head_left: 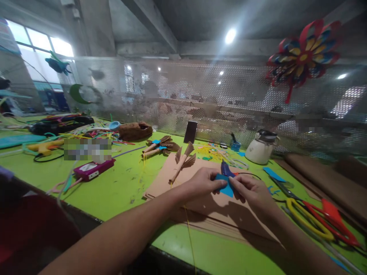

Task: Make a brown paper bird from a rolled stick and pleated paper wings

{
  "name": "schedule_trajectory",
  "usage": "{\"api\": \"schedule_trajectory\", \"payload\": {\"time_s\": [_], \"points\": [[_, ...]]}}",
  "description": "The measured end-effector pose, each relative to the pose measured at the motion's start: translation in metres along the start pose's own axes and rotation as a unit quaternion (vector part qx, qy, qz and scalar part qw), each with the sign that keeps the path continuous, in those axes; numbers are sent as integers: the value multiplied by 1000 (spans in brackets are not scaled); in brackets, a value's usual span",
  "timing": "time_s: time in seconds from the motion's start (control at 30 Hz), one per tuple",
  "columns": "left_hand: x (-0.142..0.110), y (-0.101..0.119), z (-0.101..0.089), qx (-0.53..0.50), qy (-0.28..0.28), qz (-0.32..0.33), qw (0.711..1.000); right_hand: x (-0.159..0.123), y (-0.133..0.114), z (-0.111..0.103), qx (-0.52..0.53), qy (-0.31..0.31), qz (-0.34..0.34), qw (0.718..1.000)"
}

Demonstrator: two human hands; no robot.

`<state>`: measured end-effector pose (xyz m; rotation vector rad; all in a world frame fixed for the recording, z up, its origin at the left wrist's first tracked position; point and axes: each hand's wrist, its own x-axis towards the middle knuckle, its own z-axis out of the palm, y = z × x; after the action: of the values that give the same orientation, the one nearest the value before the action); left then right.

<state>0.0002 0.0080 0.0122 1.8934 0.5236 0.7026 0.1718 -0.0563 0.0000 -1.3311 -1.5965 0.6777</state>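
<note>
A small piece of blue paper [227, 189] is pinched between both my hands above the stacked brown cardboard [160, 179]. My left hand [204, 181] grips its left side with thumb and fingers. At its right edge, my right hand [252, 191] has thumb and fingertips closed on it. Just behind the paper lies a dark blue glue gun [225, 168], partly hidden by my hands. To the left on the cardboard rests a rolled brown paper figure [182, 163] with pleated fans and yellow string. Similar brown figures [160, 146] with blue bands lie farther back.
Yellow-handled scissors [309, 219] and red-handled scissors [334, 223] lie right of my right hand. Behind stand a white jug [260, 148] and a dark upright card [190, 132]. Leftward are a purple power strip [94, 169], a yellow glue gun [45, 146] and a brown pouch [134, 131].
</note>
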Motion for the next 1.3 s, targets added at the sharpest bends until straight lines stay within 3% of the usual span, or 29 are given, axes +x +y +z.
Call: {"api": "schedule_trajectory", "payload": {"time_s": [0.17, 0.4, 0.6, 0.73, 0.93, 1.3], "points": [[2, 2, 3, 17, 26, -14, 999, 2, 2, 0, 42, 11, -2, 999], [1, 6, 2, -46, 80, -47, 995, 5, 8, 3, 94, -7, -6, 996], [2, 2, -2, -159, 34, -52, 985, 5, 8, 4, 104, 11, -8, 995], [1, 1, -2, -120, 8, -30, 992, 6, 8, 4, 99, 19, -12, 995], [5, -4, -5, -54, 41, -21, 997, 6, 10, 3, 86, 22, -7, 996], [9, -12, -4, -176, 95, -33, 979, -1, -4, 7, 84, -17, 6, 996]]}}
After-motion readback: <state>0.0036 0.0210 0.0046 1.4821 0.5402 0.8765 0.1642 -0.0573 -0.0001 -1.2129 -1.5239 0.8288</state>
